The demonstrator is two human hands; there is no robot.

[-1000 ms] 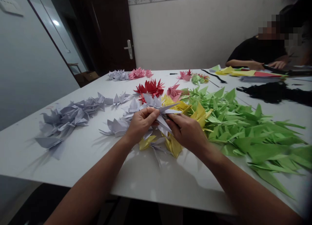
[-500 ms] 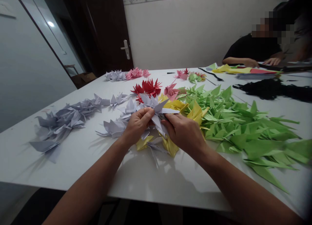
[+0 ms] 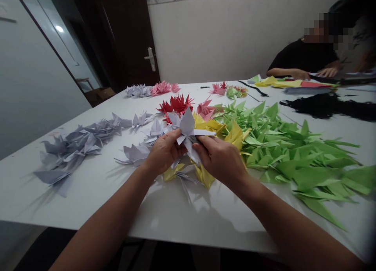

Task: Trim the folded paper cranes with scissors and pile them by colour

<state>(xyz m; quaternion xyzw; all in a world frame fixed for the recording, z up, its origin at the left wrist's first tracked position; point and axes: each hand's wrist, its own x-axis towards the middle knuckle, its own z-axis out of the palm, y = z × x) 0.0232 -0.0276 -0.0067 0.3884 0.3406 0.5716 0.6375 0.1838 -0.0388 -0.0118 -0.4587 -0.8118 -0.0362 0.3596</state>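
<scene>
Between my hands is a white folded paper flower [image 3: 188, 126] with pointed petals spread apart. My left hand [image 3: 166, 151] pinches its left side between thumb and fingers. My right hand [image 3: 220, 155] is closed on its right side, under a petal that points right. Yellow folded paper pieces [image 3: 205, 176] lie on the table below and behind the held flower. More white paper flowers [image 3: 136, 153] rest beside my left hand. A large heap of green folded paper pieces [image 3: 293, 153] spreads to the right of my right hand.
The white table [image 3: 88, 208] also bears a row of white flowers [image 3: 85, 136], red flowers [image 3: 178, 104] and pink flowers [image 3: 163, 87]. Black yarn-like strands [image 3: 323, 105] and coloured paper sheets [image 3: 276, 83] lie at the far right, where another person [image 3: 302, 59] sits.
A petal at the flower's top now stands upright, where it leaned right before. My left thumb has shifted slightly left and off the flower's centre. My right hand has hardly moved.
</scene>
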